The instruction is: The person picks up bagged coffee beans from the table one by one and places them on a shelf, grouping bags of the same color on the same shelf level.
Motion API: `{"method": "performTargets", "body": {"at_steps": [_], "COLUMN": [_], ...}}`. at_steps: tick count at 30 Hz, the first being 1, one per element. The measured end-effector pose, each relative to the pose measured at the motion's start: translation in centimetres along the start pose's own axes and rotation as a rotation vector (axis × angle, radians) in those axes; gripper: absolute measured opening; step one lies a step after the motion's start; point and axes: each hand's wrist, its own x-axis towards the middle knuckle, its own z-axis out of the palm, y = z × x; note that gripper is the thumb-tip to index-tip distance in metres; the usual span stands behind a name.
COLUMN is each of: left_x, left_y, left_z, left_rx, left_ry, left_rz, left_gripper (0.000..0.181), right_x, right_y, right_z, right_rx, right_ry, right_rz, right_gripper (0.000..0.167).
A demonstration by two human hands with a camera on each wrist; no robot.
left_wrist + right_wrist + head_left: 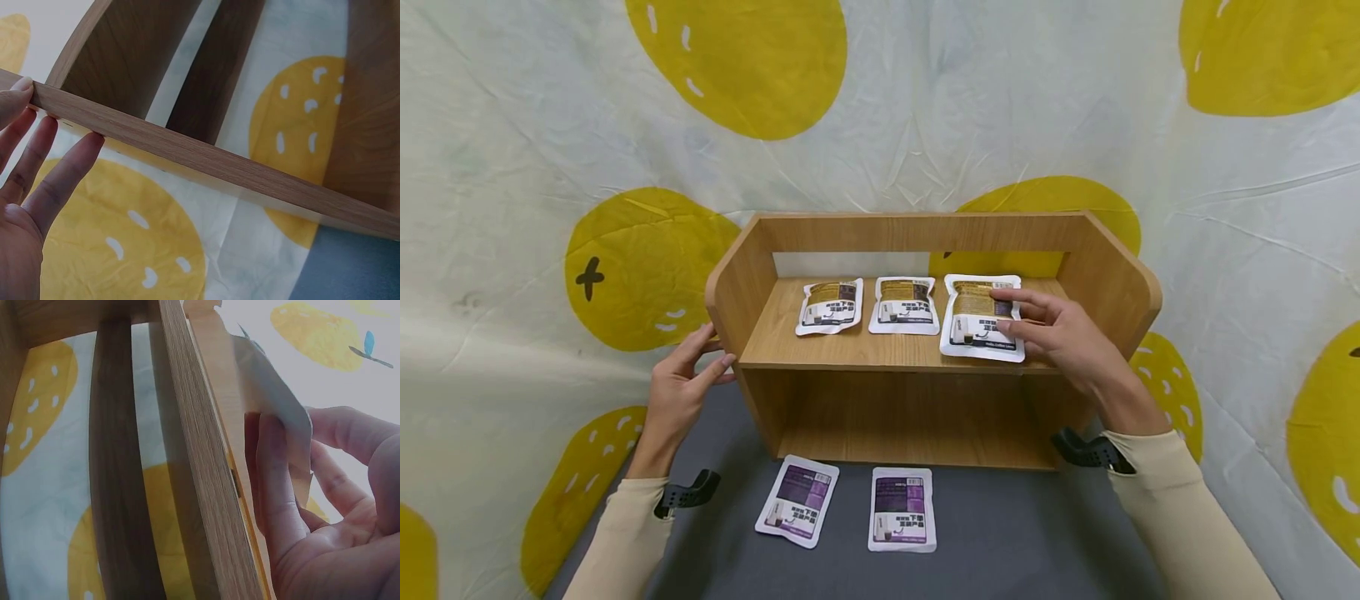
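A two-tier wooden shelf (917,232) stands against the patterned cloth. My right hand (1056,337) pinches the right edge of a white-edged pouch (973,312) with gold and white printing, over the upper tier's right part. In the right wrist view, the pouch (275,387) is tilted between thumb and fingers of my right hand (331,519). Two similar gold pouches, one at left (829,307) and one in the middle (905,306), lie on that tier. My left hand (679,392) touches the shelf's left side panel with thumb and spread, fairly straight fingers (65,178).
Two purple-and-white pouches, one slanted (797,502) and one straight (902,510), lie on the grey tabletop (985,542) before the shelf. The lower tier (917,417) opens toward me. Behind everything hangs a white cloth (910,108) with yellow fruit shapes.
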Motion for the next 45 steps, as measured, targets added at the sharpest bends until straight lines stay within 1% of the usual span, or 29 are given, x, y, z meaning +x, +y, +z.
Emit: {"method": "performTargets", "body": {"at_steps": [7, 12, 15, 22, 27, 32, 35, 40, 45], "left_x": [-0.2, -0.1, 0.0, -0.1, -0.1, 0.0, -0.1, -0.1, 0.0], "left_y": [-0.2, -0.2, -0.2, -0.2, -0.2, -0.3, -0.3, -0.3, -0.3], "left_z": [0.0, 0.0, 0.0, 0.0, 0.0, 0.0, 0.0, 0.0, 0.0], "left_rx": [-0.009, -0.014, -0.004, 0.006, 0.009, 0.001, -0.009, -0.012, -0.013], "left_ry": [-0.003, -0.005, -0.003, -0.001, 0.003, 0.002, 0.001, 0.001, 0.000], "left_rz": [-0.011, -0.005, -0.003, -0.009, -0.014, -0.010, -0.002, 0.006, 0.008], "left_gripper": [0.069, 0.069, 0.069, 0.069, 0.068, 0.068, 0.069, 0.068, 0.068], "right_x": [0.9, 1.2, 1.5, 1.9, 2.4, 2.9, 3.2, 3.6, 3.8], "right_y": [0.1, 0.1, 0.1, 0.0, 0.0, 0.0, 0.1, 0.5, 0.7], "right_z": [-0.3, -0.6, -0.7, -0.9, -0.8, -0.9, -0.9, -0.9, -0.8], "right_rx": [-0.003, -0.020, -0.028, -0.065, -0.066, -0.117, -0.132, -0.123, -0.131], "right_ry": [0.024, 0.064, 0.073, 0.037, 0.042, 0.047, 0.034, 0.011, 0.022], "right_rz": [0.036, 0.075, 0.087, 0.086, 0.091, 0.101, 0.100, 0.080, 0.081], "right_gripper": [0.060, 0.060, 0.059, 0.061, 0.064, 0.067, 0.065, 0.063, 0.063]}}
